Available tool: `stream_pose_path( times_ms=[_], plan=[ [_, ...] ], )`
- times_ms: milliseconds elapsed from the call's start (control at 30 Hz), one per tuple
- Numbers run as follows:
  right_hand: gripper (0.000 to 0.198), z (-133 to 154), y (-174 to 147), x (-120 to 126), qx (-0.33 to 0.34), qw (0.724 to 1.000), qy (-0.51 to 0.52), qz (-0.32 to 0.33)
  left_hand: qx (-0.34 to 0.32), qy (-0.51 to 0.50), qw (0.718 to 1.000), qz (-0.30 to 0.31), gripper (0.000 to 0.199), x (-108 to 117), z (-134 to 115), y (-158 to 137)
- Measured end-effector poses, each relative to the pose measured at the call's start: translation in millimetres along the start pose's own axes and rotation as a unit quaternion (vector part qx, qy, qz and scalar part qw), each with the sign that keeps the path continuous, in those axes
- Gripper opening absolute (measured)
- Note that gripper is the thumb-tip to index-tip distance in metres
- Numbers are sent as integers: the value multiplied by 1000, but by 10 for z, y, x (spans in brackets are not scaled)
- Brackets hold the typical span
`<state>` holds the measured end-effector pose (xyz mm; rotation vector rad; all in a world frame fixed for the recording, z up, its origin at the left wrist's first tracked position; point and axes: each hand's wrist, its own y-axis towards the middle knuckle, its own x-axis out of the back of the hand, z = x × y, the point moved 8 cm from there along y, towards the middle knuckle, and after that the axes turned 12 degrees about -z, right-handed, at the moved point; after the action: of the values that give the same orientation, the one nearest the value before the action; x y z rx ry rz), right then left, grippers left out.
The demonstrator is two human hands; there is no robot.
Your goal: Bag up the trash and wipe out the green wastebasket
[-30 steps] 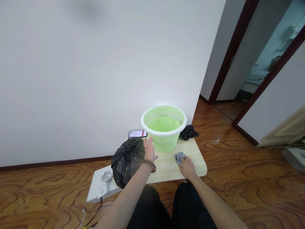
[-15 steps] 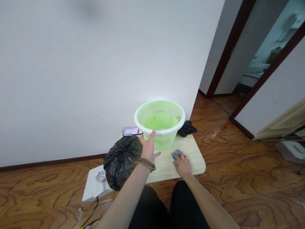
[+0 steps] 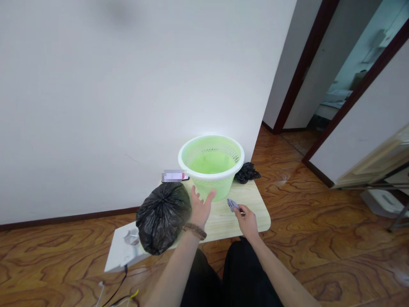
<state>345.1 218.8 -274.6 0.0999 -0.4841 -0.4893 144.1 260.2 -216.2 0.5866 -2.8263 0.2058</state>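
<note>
My left hand (image 3: 201,207) is open with the fingers spread, close to the front of a green plastic basket (image 3: 212,187) with a white rim. A braided band circles that wrist. Between thumb and fingers of my right hand (image 3: 247,220) is a small grey-blue cloth (image 3: 233,205), bunched up and raised off the pale wooden table (image 3: 220,224). To the left of my left hand rests a full black plastic bag (image 3: 163,217), gathered at its top.
Behind the bag lies a phone (image 3: 174,176) with its screen lit. A crumpled black bag (image 3: 247,172) sits right of the basket. A white object (image 3: 119,251) with cables stands at the table's left end. The wall (image 3: 128,106) rises directly behind.
My right hand has lifted the cloth, which lay pressed under its fingers on the table. The left hand has come down from the basket's rim to its front side.
</note>
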Motion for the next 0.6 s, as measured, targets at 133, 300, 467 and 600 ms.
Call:
stream_pose_path(
  times_ms=[133,300,467,600],
  plan=[
    [33,501,-249,148,9,995,94,-7,148,-141,974,101,79,36,416,-597],
    [25,922,-637,307,70,991,110,28,242,-281,922,110,56,194,659,-1282],
    [23,1145,-923,305,123,984,101,77,179,-351,913,104,46,250,515,-1338],
    [25,1267,-999,248,111,979,121,122,170,-367,913,57,36,370,522,-1273]
  ],
)
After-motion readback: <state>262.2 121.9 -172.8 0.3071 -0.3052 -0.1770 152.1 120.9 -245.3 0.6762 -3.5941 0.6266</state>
